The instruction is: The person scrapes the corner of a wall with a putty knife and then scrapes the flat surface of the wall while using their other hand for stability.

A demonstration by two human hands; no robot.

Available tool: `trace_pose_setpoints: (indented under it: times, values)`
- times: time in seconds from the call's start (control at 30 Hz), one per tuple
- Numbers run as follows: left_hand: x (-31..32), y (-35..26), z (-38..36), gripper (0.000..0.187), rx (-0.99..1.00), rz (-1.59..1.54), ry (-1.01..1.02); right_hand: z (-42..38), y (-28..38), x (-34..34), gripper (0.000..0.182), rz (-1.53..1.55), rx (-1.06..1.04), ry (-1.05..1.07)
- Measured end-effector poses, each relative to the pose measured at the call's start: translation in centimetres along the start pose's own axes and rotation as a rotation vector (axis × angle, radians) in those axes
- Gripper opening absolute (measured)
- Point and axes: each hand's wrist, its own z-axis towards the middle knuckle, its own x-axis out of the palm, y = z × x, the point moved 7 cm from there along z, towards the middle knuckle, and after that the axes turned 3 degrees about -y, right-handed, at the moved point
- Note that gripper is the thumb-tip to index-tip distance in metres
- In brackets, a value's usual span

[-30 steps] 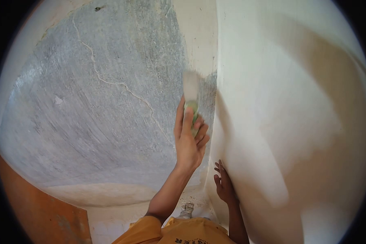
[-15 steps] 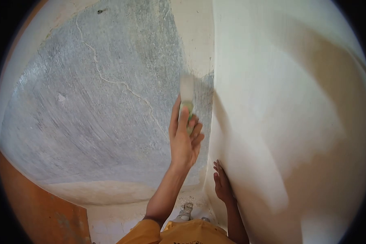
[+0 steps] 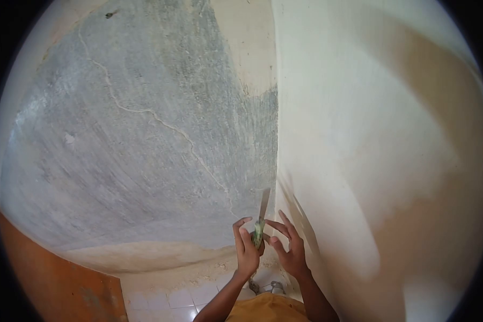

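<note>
In my left hand (image 3: 248, 256) is a scraper (image 3: 258, 234) with a green handle, held low near the wall corner. Its flat metal blade (image 3: 264, 203) points up and is turned almost edge-on to me. My right hand (image 3: 293, 252) is beside it, fingers apart, the tips right at the handle where it meets the blade. Behind both hands stands the grey, scraped wall (image 3: 145, 166), with a thin crack (image 3: 185, 134) running down it toward the corner.
A patch of cream paint (image 3: 250, 48) remains at the top beside the corner. The smooth pale wall (image 3: 338, 134) rises on the right. Crumbs of debris (image 3: 206, 275) lie along the wall's foot, on white floor tiles (image 3: 172, 300). An orange-brown surface (image 3: 53, 273) is at lower left.
My left hand has come down from the wall with the scraper, and its blade has turned edge-on. My right hand has moved from the right wall to the scraper.
</note>
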Motion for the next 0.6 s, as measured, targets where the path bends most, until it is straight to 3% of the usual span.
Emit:
trace_pose_setpoints:
  times: [0.17, 0.4, 0.5, 0.53, 0.6]
  values:
    - [-2.3, 3.0, -1.9, 0.047, -0.07, -0.042, -0.025, -1.1, 0.0, 2.2, 0.069, -0.077, 0.085, 0.0]
    - [-4.4, 2.9, -0.5, 0.049, 0.047, -0.022, 0.11, 0.4, 2.2, 6.3, 0.06, -0.213, -0.09, -0.051]
    - [-5.6, 2.1, 1.4, 0.051, 0.155, -0.019, 0.175, 2.2, 2.7, 6.2, 0.053, -0.274, -0.262, -0.22]
    - [-5.9, 1.7, 2.0, 0.051, 0.2, -0.022, 0.197, 3.2, 2.8, 5.8, 0.047, -0.205, -0.187, -0.308]
    - [-8.6, 1.2, 3.8, 0.05, 0.249, 0.132, 0.18, 6.0, 6.0, 4.9, 0.045, -0.364, -0.329, -0.438]
